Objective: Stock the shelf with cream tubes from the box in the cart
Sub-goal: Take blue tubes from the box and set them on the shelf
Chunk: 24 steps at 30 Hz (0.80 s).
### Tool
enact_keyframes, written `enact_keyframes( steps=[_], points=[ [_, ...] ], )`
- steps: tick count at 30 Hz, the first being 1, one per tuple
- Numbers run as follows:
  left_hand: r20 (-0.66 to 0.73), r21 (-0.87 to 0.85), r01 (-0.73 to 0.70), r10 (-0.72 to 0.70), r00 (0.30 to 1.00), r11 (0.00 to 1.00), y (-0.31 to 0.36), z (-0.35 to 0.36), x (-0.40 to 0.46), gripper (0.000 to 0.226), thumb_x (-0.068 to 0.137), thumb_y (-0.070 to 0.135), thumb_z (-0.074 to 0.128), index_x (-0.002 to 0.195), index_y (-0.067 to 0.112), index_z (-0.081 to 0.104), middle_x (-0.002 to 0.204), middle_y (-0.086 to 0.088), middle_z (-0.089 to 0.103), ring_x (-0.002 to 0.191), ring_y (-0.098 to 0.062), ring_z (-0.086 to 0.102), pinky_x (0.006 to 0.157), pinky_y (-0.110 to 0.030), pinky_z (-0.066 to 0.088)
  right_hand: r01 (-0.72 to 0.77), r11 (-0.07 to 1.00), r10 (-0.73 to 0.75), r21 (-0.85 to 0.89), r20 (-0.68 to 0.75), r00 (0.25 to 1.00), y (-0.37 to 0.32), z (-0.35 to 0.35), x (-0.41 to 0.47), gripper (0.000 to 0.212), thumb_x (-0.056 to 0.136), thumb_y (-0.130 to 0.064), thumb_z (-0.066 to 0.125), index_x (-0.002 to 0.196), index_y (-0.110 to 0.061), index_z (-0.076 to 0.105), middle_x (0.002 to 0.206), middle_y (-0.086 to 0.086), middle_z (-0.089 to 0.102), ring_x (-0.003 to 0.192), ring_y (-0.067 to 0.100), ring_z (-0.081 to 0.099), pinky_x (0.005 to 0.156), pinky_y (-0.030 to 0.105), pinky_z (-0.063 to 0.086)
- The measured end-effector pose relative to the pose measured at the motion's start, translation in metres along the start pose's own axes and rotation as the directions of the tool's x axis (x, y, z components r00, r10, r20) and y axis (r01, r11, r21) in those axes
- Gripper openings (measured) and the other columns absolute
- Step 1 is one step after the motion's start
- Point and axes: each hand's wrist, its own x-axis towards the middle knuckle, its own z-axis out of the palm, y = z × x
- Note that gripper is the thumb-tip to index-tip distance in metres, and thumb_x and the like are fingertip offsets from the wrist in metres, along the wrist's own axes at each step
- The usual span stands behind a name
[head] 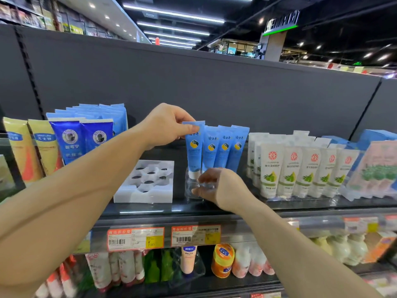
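Cream tube (194, 147) is held upright on the shelf (150, 208), crimped end toward 12 o'clock, white cap toward 6, pinched at the crimp by the left hand (166, 125). The clear holder (194, 188) beneath is gripped by the right hand (221, 189).

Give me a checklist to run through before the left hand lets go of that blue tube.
1. Left hand pinches the top seam of the blue tube: ok.
2. Tube upright, white cap down: ok.
3. Cap seated in the clear holder: cannot tell, the plastic is see-through and partly hidden.
4. Right hand steadies the holder at its front: ok.
5. Tube lined up with the three matching tubes to its right: ok, it stands just left of them, label facing out.
6. White foam tray clear of the tube: ok, it sits apart to the left and empty.
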Motion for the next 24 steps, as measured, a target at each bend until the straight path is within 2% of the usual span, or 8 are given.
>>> enact_keyframes(
  steps=[4,9,11,14,16,18,21,24],
  points=[
    [0.001,0.002,-0.006,0.006,1.000,1.000,0.000,0.004,0.003,0.003,0.087,0.021,0.069,0.087,0.022,0.071,0.087,0.002,0.072,0.079,-0.010,0.065,0.070,-0.022,0.057,0.051,0.994,-0.046,-0.098,0.050,0.998,0.000,-0.009,-0.005,0.021,0.078,-0.047,0.074,0.073,-0.043,0.054,0.103,-0.011,0.054,0.096,0.014,0.055,0.085,0.032,0.050],
    [0.000,-0.002,-0.028,0.028,1.000,1.000,0.011,0.013,0.007,0.003,0.087,0.023,0.070,0.085,0.022,0.072,0.086,0.003,0.072,0.077,-0.007,0.066,0.066,-0.020,0.056,0.090,0.986,-0.082,-0.143,0.057,0.995,0.004,-0.010,-0.009,0.014,0.082,-0.047,0.068,0.083,-0.037,0.059,0.107,-0.010,0.058,0.099,0.011,0.056,0.087,0.029,0.050],
    [-0.015,0.020,-0.041,0.042,0.999,0.999,0.016,0.018,0.010,0.004,0.086,0.024,0.071,0.084,0.022,0.073,0.086,0.000,0.073,0.076,-0.009,0.066,0.068,-0.023,0.057,0.106,0.985,-0.113,-0.138,-0.040,0.993,0.008,-0.008,-0.013,0.016,0.083,-0.049,0.065,0.088,-0.034,0.064,0.101,-0.011,0.059,0.095,0.009,0.055,0.083,0.026,0.049],
    [-0.023,0.036,-0.058,0.058,0.998,0.998,0.025,0.031,0.015,0.008,0.085,0.025,0.072,0.086,0.018,0.075,0.084,-0.002,0.073,0.073,-0.010,0.065,0.072,-0.030,0.057,0.112,0.985,-0.145,-0.131,-0.277,0.950,0.021,-0.009,-0.022,0.022,0.088,-0.048,0.058,0.085,-0.029,0.069,0.083,-0.012,0.057,0.080,0.006,0.053,0.066,0.015,0.038],
    [-0.015,0.040,-0.059,0.059,0.998,0.997,0.030,0.041,0.017,0.009,0.085,0.026,0.071,0.087,0.018,0.075,0.083,0.000,0.072,0.074,-0.014,0.067,0.069,-0.029,0.057,0.107,0.975,-0.167,-0.195,-0.325,0.931,0.033,-0.010,-0.028,0.025,0.091,-0.042,0.054,0.082,-0.025,0.070,0.077,-0.013,0.055,0.073,0.008,0.050,0.059,0.012,0.031],
    [-0.019,0.043,-0.054,0.055,0.998,0.998,0.035,0.053,0.019,0.009,0.086,0.026,0.071,0.085,0.018,0.075,0.079,0.002,0.071,0.075,-0.015,0.068,0.062,-0.025,0.057,0.116,0.961,-0.195,-0.249,-0.323,0.926,0.044,-0.011,-0.036,0.026,0.091,-0.037,0.054,0.078,-0.022,0.070,0.074,-0.012,0.052,0.071,0.010,0.048,0.058,0.016,0.032],
    [-0.023,0.041,-0.049,0.050,0.998,0.998,0.040,0.072,0.021,0.010,0.086,0.026,0.070,0.082,0.018,0.075,0.072,0.003,0.069,0.067,-0.014,0.066,0.061,-0.029,0.057,0.139,0.951,-0.239,-0.277,-0.368,0.899,0.054,-0.011,-0.047,0.027,0.088,-0.035,0.050,0.075,-0.021,0.071,0.071,-0.012,0.056,0.068,0.012,0.052,0.059,0.018,0.038],
    [-0.057,0.072,-0.059,0.063,0.996,0.996,0.046,0.087,0.023,0.012,0.087,0.024,0.068,0.084,0.014,0.074,0.060,0.014,0.058,0.048,-0.001,0.051,0.051,-0.019,0.041,0.154,0.955,-0.241,-0.251,-0.365,0.899,0.058,-0.010,-0.053,0.038,0.086,-0.041,0.043,0.087,-0.023,0.076,0.080,-0.007,0.071,0.075,0.016,0.064,0.066,0.023,0.051]
  ],
)
